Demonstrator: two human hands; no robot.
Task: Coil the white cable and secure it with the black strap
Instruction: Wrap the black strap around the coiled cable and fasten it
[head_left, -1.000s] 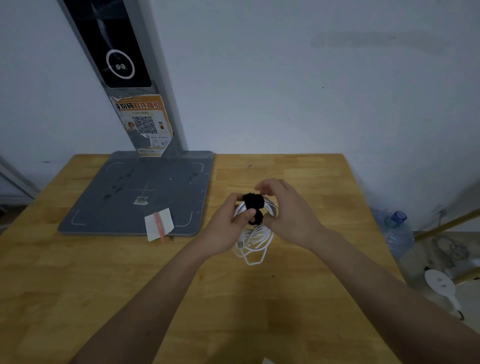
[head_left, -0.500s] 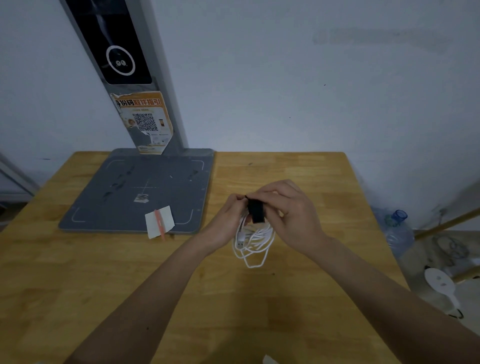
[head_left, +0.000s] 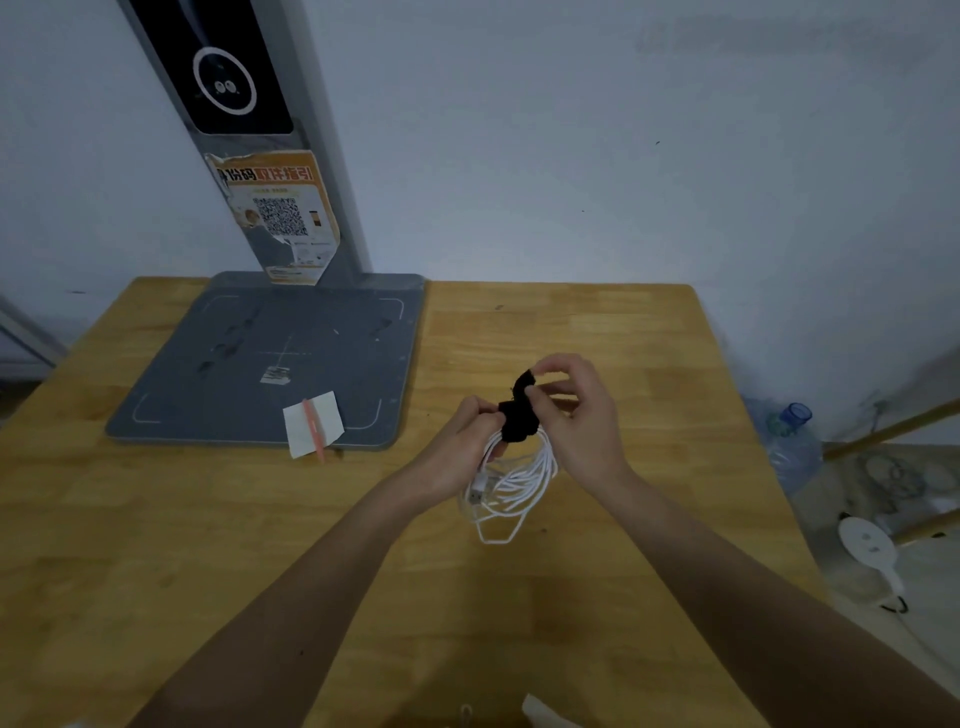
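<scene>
Wooden table (head_left: 597, 332) | white cable (head_left: 511, 480) coiled, right of grey scanner base (head_left: 270, 364) | left hand (head_left: 462, 441) grips coil | right hand (head_left: 576, 410) pinches black strap (head_left: 518, 415) tail | advice: pull taut, press flat onto itself.

Grey base plate (head_left: 270, 364) left of hands.

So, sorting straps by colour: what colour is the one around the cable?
Black, seen in the head view: the strap.
</scene>
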